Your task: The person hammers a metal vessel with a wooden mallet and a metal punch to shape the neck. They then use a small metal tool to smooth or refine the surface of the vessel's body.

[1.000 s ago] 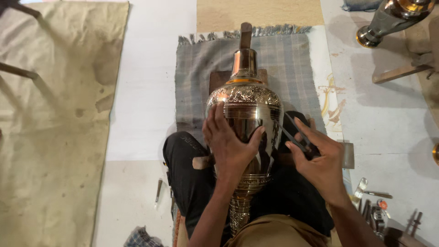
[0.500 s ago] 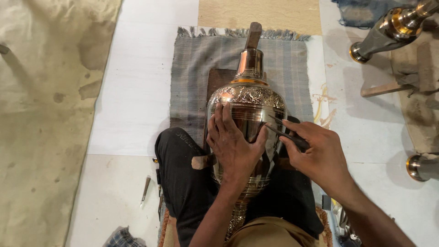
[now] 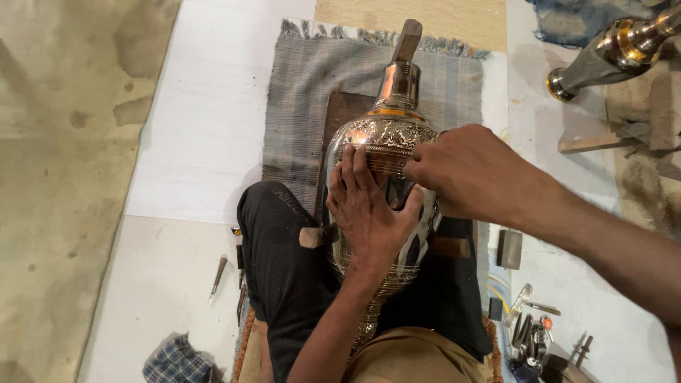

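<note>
Engraved metal vase (image 3: 386, 152) lies across my lap, neck pointing to twelve o'clock, its body propped over a dark wooden block (image 3: 339, 113) on the grey fringed mat (image 3: 298, 99). My left hand (image 3: 369, 213) is spread flat on the belly of the vase, fingers open, steadying it and not closed around anything. My right hand (image 3: 472, 174) comes in from three o'clock with its grip curled at the shoulder band; I cannot tell what it holds, since the fingers hide whatever is inside.

As I judge it, the shoulder band already carries dense floral chasing, and the foot near my waist looks patterned too, while the belly under my palm is partly dark and polished, so that zone seems left to work.

At four o'clock small hand tools (image 3: 528, 333) lie on the floor; at eight o'clock lies a thin chisel (image 3: 218, 273). At one o'clock lies another polished metal vessel (image 3: 610, 53).
</note>
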